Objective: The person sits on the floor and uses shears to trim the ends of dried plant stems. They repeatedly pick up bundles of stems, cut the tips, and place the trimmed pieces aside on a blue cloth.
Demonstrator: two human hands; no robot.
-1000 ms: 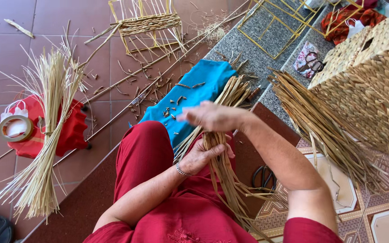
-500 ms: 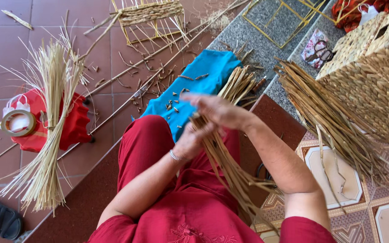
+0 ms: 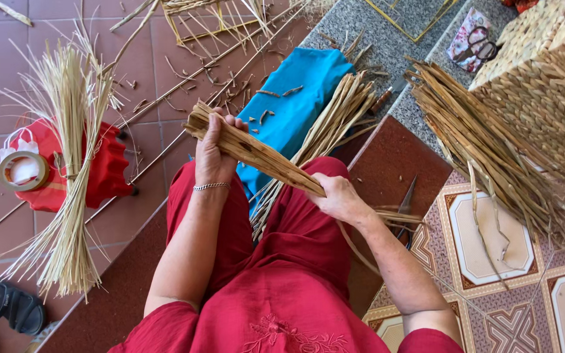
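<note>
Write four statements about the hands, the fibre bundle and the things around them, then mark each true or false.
1. Both hands grip one bundle of dried fibre strips. True.
2. The left hand wears a bracelet. True.
3. The cloth under the loose strips is yellow. False: it is blue.
4. The roll of tape lies on the woven basket. False: it rests on a red thing on the floor, far from the basket.
</note>
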